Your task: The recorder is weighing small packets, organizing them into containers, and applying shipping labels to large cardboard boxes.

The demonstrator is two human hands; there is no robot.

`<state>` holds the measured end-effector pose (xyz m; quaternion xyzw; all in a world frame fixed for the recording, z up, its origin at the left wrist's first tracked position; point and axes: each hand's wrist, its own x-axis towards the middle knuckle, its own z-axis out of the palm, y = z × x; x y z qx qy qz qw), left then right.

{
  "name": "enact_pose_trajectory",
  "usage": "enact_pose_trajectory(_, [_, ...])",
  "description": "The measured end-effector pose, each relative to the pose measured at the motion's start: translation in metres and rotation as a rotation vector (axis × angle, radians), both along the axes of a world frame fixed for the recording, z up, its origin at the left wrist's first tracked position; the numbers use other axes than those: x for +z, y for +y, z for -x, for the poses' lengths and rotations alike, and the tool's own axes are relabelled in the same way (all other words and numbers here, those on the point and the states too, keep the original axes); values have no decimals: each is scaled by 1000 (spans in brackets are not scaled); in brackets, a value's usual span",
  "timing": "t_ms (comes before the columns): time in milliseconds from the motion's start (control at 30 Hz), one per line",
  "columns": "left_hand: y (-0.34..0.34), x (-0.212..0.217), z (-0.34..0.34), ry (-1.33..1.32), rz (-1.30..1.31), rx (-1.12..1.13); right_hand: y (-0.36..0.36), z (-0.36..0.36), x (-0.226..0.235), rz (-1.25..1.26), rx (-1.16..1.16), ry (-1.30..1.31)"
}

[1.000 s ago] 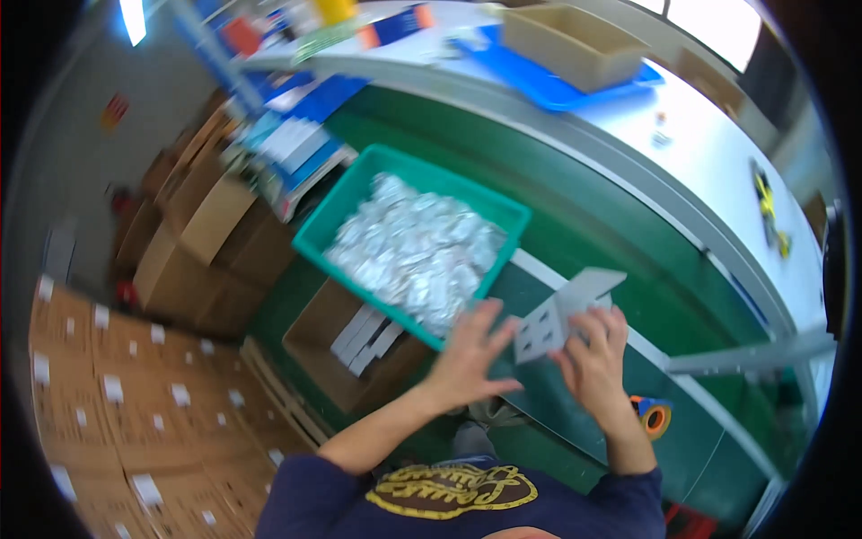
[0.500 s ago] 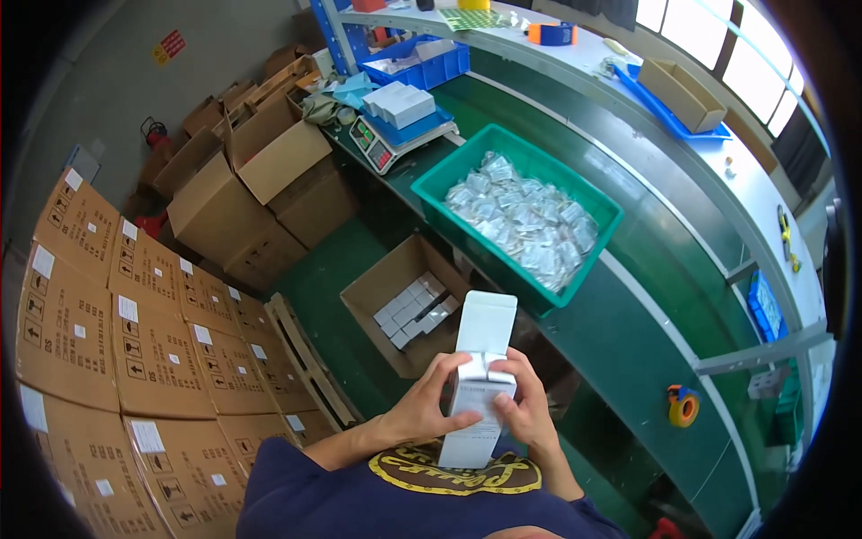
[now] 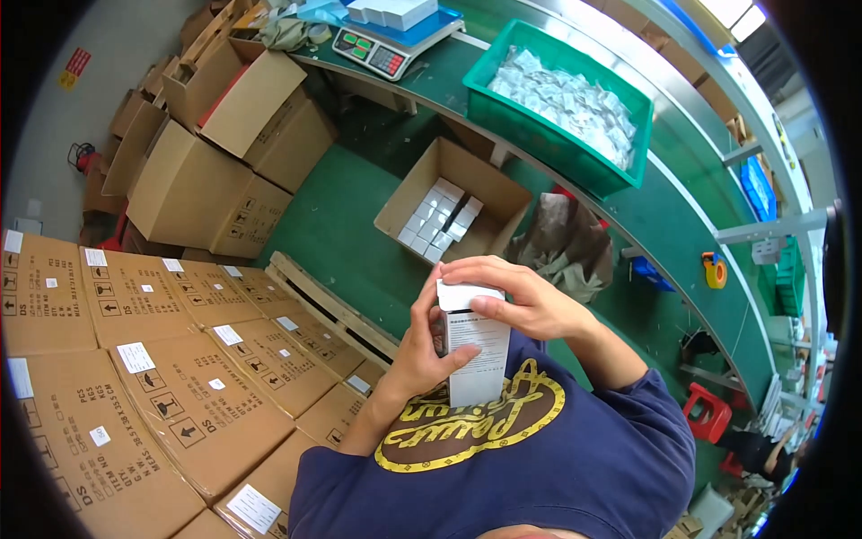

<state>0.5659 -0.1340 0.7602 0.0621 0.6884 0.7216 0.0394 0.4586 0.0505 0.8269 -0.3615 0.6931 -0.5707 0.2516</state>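
A tall white paper box [image 3: 478, 359] stands upright against my chest, its printed side toward me. My left hand [image 3: 418, 350] grips it along the left side, with the thumb lying across the front. Over the top lies my right hand [image 3: 534, 301], fingers reaching across to the far edge and thumb pressed on the lid flap [image 3: 456, 296]. That flap is folded down over the opening, its edge close to the front panel. The inside of the box is hidden.
An open carton [image 3: 494, 182] on the floor ahead holds several small white boxes [image 3: 435, 225]. On the green bench stand a green crate [image 3: 548, 135] of clear packets and a digital scale [image 3: 384, 56]. Labelled cartons [image 3: 202, 382] are stacked at left. A red stool [image 3: 709, 413] stands at right.
The upright lid flap has been folded down onto the box. My right hand has moved from the box's right side to its top. The view has shifted lower.
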Motion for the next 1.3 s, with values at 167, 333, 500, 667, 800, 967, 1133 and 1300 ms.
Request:
enact_pose_trajectory(167, [-45,-5,18,12,-56,71,-34,26,-32,59,158,2])
enact_pose_trajectory(333, [-88,-9,55,-45,121,23,-73,78,-44,38,251,75])
enact_pose_trajectory(500, [-118,-6,127,-86,113,25,-112,139,-38,21,132,29])
enact_pose_trajectory(667, [-166,-31,205,-121,88,-185,-136,194,-63,-65,136,-16])
enact_pose_trajectory(800, [-197,-57,288,-259,11,-253,-188,198,-118,212,-499,-345])
enact_pose_trajectory(967, [-254,-74,405,-168,72,-148,-256,328,-168,335,-1158,-292])
enact_pose_trajectory(1133, [-306,-84,452,-219,28,-234,-200,571,-199,181,-1429,49])
enact_pose_trajectory(1300, [-340,-113,464,-361,17,-231,-183,689,-221,-114,-1848,179])
